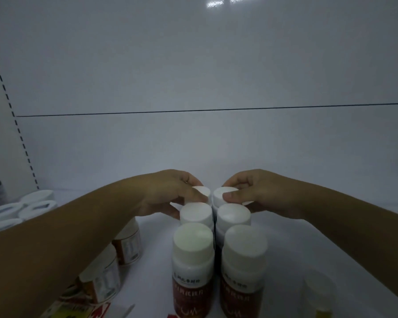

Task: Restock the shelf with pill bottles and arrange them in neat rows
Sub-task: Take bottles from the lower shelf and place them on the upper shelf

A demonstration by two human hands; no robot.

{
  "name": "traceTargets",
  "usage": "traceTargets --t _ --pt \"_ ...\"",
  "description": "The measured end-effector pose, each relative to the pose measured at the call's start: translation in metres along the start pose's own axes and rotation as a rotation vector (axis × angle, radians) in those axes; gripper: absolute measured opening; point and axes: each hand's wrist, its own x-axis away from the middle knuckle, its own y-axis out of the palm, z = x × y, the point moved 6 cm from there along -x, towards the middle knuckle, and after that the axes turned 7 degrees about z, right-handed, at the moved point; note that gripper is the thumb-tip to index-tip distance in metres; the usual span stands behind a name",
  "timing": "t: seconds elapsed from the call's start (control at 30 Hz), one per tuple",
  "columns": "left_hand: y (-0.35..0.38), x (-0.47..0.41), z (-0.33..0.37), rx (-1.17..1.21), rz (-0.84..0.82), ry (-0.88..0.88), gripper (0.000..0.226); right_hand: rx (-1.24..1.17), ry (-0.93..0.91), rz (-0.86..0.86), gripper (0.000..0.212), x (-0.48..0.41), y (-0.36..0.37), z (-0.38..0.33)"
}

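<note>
White shelf [308,237] dimly lit, pill bottles [192,249] stood in two columns at centre. Rear left bottle [202,191] pinched at cap by left grip [170,193], rear right bottle [221,194] by right grip [257,193]. Risk: front bottles [244,251] toppled if rear pair is shoved unevenly.

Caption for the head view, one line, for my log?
Left hand and right hand each grip a rear pill bottle in two three-deep rows.

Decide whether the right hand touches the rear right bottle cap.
Touching: the head view shows the right hand pinching the rear right bottle cap.
</note>
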Motion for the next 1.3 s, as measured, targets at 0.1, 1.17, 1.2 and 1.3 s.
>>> traceTargets --t 0.1,1.17,1.2,1.3 --pt "0.002 0.007 0.002 -0.051 -0.011 -0.012 0.033 0.019 -0.015 0.021 0.030 -0.001 -0.001 0.002" --pt "0.196 0.256 -0.024 -0.706 0.214 1.110 0.033 1.225 -0.259 0.391 0.045 0.342 0.075 0.038" --pt "0.207 0.247 -0.043 -0.726 0.153 1.036 0.031 1.220 -0.209 0.344 0.045 0.342 0.077 0.059" --pt "0.227 0.206 -0.097 -0.642 0.090 0.778 0.024 1.122 -0.065 0.291 0.041 0.338 0.072 0.124"
